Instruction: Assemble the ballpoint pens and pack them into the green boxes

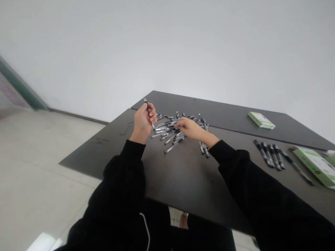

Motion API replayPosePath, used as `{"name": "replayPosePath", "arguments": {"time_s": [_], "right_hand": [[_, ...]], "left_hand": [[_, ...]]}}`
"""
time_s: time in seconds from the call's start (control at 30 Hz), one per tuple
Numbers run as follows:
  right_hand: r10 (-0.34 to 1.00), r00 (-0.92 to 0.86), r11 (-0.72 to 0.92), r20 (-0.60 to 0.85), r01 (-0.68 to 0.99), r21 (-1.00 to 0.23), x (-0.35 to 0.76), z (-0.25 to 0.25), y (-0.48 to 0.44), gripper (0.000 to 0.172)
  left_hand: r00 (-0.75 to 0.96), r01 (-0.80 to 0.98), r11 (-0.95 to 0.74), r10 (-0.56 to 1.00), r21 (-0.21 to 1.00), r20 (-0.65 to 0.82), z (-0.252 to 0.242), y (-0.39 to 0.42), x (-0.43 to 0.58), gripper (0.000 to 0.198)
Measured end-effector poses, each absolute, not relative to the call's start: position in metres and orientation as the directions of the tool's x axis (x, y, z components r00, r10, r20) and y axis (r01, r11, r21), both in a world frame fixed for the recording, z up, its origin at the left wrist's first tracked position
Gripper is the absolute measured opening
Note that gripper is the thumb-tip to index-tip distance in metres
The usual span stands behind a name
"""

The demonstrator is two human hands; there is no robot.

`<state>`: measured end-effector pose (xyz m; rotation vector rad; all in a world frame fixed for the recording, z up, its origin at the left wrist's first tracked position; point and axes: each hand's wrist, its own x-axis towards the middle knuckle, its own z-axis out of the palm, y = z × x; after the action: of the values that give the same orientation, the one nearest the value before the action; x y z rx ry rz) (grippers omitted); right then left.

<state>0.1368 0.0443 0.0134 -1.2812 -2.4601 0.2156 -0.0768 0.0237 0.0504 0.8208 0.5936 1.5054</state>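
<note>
Held pen (pixel 147 104) in left grip (pixel 143 120), 11 o'clock | couldn't tell hold of right grip (pixel 190 128), 12 | risked scattering pile (pixel 169 133) by snagging

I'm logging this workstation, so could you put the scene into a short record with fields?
Left hand: closed around a pen, near the table's left side; hand
Right hand: fingers at the pile; grip unclear; hand
Pile of pens: loose, lying in differing directions
Right side: four thick pen-like items in a row, a single pen-like item beside them
Boxes: green-and-white near box and far box
Surface: dark table
</note>
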Motion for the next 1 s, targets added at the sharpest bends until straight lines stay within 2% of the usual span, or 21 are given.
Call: {"name": "replayPosePath", "arguments": {"time_s": [0.1, 0.23, 0.37, 0.53, 0.63, 0.73, 1.0], "right_hand": [[0.823, -0.536, 0.567, 0.187, 0.796, -0.212, 0.116, 0.012, 0.071, 0.039], [0.869, -0.479, 0.495, 0.124, 0.849, -0.187, 0.116, 0.012, 0.099, 0.034], [0.877, -0.473, 0.479, 0.082, 0.855, -0.199, 0.12, 0.018, 0.108, 0.03], [0.8, -0.6, 0.578, -0.003, 0.772, -0.264, 0.1, 0.021, 0.086, 0.026], [0.761, -0.646, 0.608, -0.058, 0.742, -0.283, 0.088, 0.016, 0.073, 0.03], [0.757, -0.645, 0.601, -0.101, 0.749, -0.279, 0.085, 0.012, 0.07, 0.032], [0.778, -0.606, 0.564, -0.163, 0.789, -0.242, 0.088, 0.012, 0.067, 0.023]], "left_hand": [[0.014, -0.615, -0.081, 0.993, 0.785, 0.114, 0.05, 0.023, -0.074, 0.028], [0.013, -0.598, -0.08, 0.994, 0.797, 0.109, 0.049, 0.023, -0.071, 0.03], [0.02, -0.605, -0.072, 0.994, 0.793, 0.106, 0.048, 0.025, -0.07, 0.03], [0.03, -0.618, -0.07, 0.993, 0.783, 0.112, 0.048, 0.025, -0.07, 0.028], [0.052, -0.612, -0.049, 0.993, 0.789, 0.102, 0.049, 0.023, -0.07, 0.027], [0.054, -0.599, -0.045, 0.994, 0.799, 0.097, 0.05, 0.022, -0.07, 0.027], [0.058, -0.578, -0.029, 0.995, 0.816, 0.076, 0.051, 0.022, -0.07, 0.028]]}}
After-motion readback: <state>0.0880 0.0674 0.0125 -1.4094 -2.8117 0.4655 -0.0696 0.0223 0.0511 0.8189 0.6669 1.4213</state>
